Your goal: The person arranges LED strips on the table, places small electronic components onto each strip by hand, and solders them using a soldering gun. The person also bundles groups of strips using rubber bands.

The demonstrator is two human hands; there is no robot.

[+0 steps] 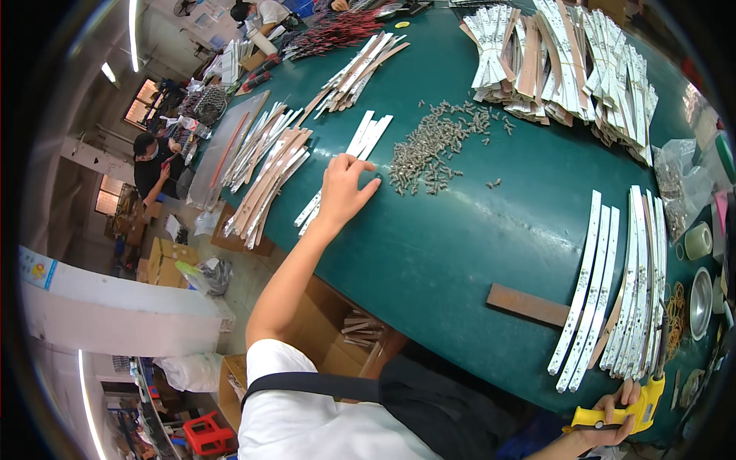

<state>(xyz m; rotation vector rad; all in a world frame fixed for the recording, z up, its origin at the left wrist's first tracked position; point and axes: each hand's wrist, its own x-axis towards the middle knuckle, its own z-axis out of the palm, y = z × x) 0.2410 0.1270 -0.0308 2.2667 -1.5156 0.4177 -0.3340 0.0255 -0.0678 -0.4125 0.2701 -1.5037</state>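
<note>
My left hand reaches over the table beside a few white strips, its thumb and index finger apart in a curve with nothing visible between them. Just right of it lies a heap of small metal pieces. At the lower right, my right hand is wrapped around the handle of a yellow glue gun, whose front points away from me. Beyond the gun, white strips with dark marks lie side by side, their lower parts near the table edge. A flat brown bar extends to the left from under them.
Bundled strips are piled at the far right, with looser bundles on the left. A metal bowl, rubber bands and a tape roll line the right side. Another person works at left; an open carton sits below the table.
</note>
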